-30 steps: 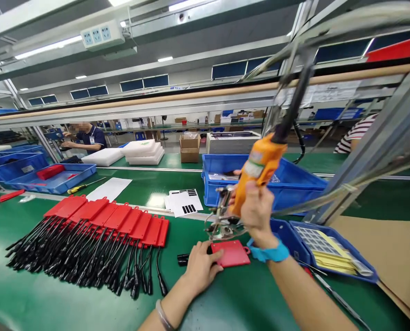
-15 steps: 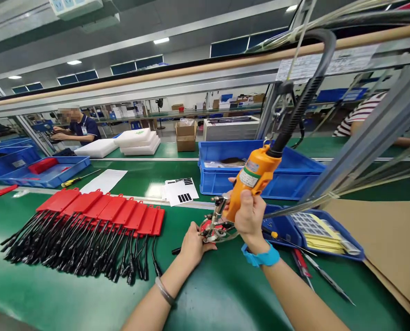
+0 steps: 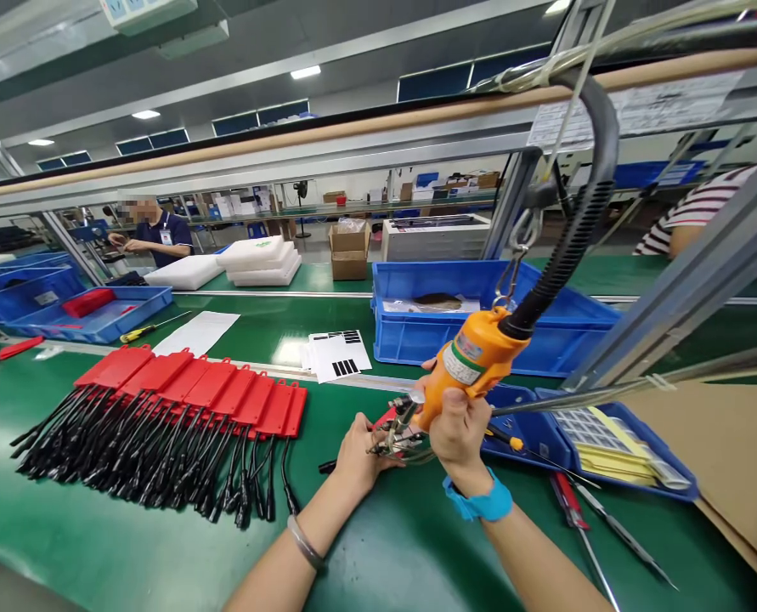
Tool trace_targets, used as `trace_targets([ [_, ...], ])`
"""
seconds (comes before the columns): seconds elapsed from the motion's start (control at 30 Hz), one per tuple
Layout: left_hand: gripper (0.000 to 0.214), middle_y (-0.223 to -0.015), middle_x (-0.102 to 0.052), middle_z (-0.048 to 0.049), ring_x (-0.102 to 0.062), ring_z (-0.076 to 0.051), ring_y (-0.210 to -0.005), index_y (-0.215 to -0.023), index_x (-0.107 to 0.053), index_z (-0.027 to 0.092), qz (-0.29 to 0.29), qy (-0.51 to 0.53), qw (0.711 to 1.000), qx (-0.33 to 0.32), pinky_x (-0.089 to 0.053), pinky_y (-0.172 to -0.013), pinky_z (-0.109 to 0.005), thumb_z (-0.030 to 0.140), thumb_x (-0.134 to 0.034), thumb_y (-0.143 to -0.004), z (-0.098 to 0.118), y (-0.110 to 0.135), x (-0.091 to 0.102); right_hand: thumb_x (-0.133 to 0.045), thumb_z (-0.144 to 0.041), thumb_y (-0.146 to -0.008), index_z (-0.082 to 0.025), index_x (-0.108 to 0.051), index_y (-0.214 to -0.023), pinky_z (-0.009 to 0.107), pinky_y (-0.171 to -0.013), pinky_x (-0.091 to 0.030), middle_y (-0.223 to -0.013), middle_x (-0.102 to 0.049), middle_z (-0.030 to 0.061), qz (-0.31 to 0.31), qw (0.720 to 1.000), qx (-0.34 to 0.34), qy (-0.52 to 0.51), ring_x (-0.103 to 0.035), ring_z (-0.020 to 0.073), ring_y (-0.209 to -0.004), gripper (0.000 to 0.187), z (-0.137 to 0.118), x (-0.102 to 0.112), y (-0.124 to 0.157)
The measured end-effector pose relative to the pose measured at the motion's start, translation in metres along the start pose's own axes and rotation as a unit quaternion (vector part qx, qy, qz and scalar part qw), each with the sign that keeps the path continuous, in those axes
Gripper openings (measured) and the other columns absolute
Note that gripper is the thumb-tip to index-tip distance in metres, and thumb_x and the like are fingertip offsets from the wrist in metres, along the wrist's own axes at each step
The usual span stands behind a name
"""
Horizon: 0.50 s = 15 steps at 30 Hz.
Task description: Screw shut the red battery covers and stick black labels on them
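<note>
My right hand (image 3: pixel 460 429) is wrapped round an orange electric screwdriver (image 3: pixel 464 361), hung by a metal clip and fed by a thick black cable (image 3: pixel 573 229). Its metal nose (image 3: pixel 402 421) tilts down onto a red flat case (image 3: pixel 386 418) at the bench top. Fingers of my left hand (image 3: pixel 360 455) grip the near-left edge of that case, which the tool's nose and my hands mostly hide. A black cable end (image 3: pixel 327 467) pokes out left of my left hand. Farther left lie several overlapping red cases (image 3: pixel 218 391) with black cables (image 3: pixel 155 459) toward me.
Behind the screwdriver stands a blue bin (image 3: pixel 403 336). Small blue trays (image 3: pixel 662 476) with yellow-edged sheets sit at right, beside tweezers (image 3: pixel 633 535), a red-handled tool (image 3: pixel 569 501) and cardboard (image 3: pixel 728 442). Printed sheets (image 3: pixel 340 353) lie ahead. A co-worker (image 3: pixel 161 231) sits across the line.
The screwdriver's nose has dipped slightly with my right hand, and its cable bows more. The view has shifted a little. Both hands keep their grips.
</note>
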<state>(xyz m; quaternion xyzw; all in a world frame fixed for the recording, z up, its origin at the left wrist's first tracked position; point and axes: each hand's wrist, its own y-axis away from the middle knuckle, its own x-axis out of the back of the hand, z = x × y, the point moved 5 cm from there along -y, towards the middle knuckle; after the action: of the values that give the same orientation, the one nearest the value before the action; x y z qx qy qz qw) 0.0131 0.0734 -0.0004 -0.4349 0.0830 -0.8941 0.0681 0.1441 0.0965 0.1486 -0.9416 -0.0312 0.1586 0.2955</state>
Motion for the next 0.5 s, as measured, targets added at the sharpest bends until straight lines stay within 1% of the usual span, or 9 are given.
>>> trace_targets([
  [0.1, 0.036, -0.096, -0.053, -0.0034, -0.057, -0.021, -0.088, -0.109, -0.069, 0.026, -0.035, -0.078, 0.996, -0.036, -0.05, -0.076, -0.03, 0.038, -0.079, -0.078, 0.013, 0.002, 0.005, -0.057, -0.063, -0.083, -0.02, -0.06, -0.096, 0.025, -0.033, -0.042, -0.057, -0.058, -0.0006, 0.009, 1.0, -0.012, -0.021, -0.05, 0.0145, -0.038, 0.045, -0.011, 0.013, -0.011],
  [0.2, 0.044, -0.111, -0.056, -0.0109, -0.055, -0.027, -0.102, -0.13, -0.058, 0.021, -0.039, -0.157, 0.985, -0.059, -0.049, -0.088, -0.039, 0.032, -0.068, -0.088, 0.023, -0.008, 0.017, -0.059, -0.069, -0.077, -0.019, -0.063, -0.101, 0.027, -0.028, -0.038, -0.057, -0.058, 0.0003, 0.035, 0.998, -0.038, -0.035, -0.05, 0.0172, -0.036, 0.056, -0.035, 0.034, -0.036],
  [0.27, 0.046, -0.126, -0.051, -0.0167, -0.051, -0.031, -0.113, -0.138, -0.05, 0.019, -0.03, -0.201, 0.977, -0.067, -0.044, -0.096, -0.046, 0.026, -0.06, -0.093, 0.022, -0.026, 0.029, -0.065, -0.074, -0.069, -0.018, -0.066, -0.098, 0.029, -0.026, -0.036, -0.054, -0.055, 0.0007, 0.06, 0.996, -0.053, -0.035, -0.048, 0.0185, -0.034, 0.063, -0.054, 0.047, -0.054],
  [0.3, 0.045, -0.132, -0.049, -0.0181, -0.049, -0.033, -0.118, -0.139, -0.049, 0.019, -0.026, -0.218, 0.973, -0.072, -0.042, -0.099, -0.049, 0.024, -0.056, -0.095, 0.019, -0.038, 0.035, -0.068, -0.076, -0.064, -0.018, -0.067, -0.096, 0.03, -0.026, -0.035, -0.053, -0.054, 0.0013, 0.065, 0.996, -0.059, -0.034, -0.047, 0.019, -0.034, 0.066, -0.063, 0.051, -0.061],
  [0.37, 0.042, -0.137, -0.046, -0.0175, -0.047, -0.032, -0.122, -0.138, -0.049, 0.023, -0.026, -0.242, 0.966, -0.081, -0.038, -0.103, -0.051, 0.022, -0.052, -0.097, 0.01, -0.065, 0.045, -0.073, -0.075, -0.058, -0.017, -0.069, -0.095, 0.031, -0.026, -0.033, -0.051, -0.052, 0.0031, 0.063, 0.995, -0.07, -0.026, -0.046, 0.0193, -0.033, 0.069, -0.074, 0.057, -0.069],
  [0.43, 0.04, -0.138, -0.048, -0.0155, -0.049, -0.031, -0.122, -0.137, -0.05, 0.025, -0.036, -0.258, 0.962, -0.087, -0.036, -0.104, -0.052, 0.019, -0.049, -0.097, 0.0, -0.089, 0.051, -0.076, -0.074, -0.055, -0.017, -0.07, -0.096, 0.031, -0.025, -0.028, -0.053, -0.053, 0.0054, 0.057, 0.994, -0.096, -0.02, -0.045, 0.0201, -0.033, 0.071, -0.077, 0.062, -0.07],
  [0.5, 0.041, -0.138, -0.05, -0.014, -0.05, -0.03, -0.121, -0.136, -0.05, 0.026, -0.049, -0.269, 0.958, -0.088, -0.037, -0.103, -0.053, 0.018, -0.048, -0.097, -0.008, -0.102, 0.053, -0.078, -0.074, -0.053, -0.018, -0.07, -0.094, 0.031, -0.024, -0.025, -0.054, -0.054, 0.0069, 0.07, 0.99, -0.125, -0.017, -0.045, 0.0209, -0.033, 0.07, -0.073, 0.069, -0.065],
])
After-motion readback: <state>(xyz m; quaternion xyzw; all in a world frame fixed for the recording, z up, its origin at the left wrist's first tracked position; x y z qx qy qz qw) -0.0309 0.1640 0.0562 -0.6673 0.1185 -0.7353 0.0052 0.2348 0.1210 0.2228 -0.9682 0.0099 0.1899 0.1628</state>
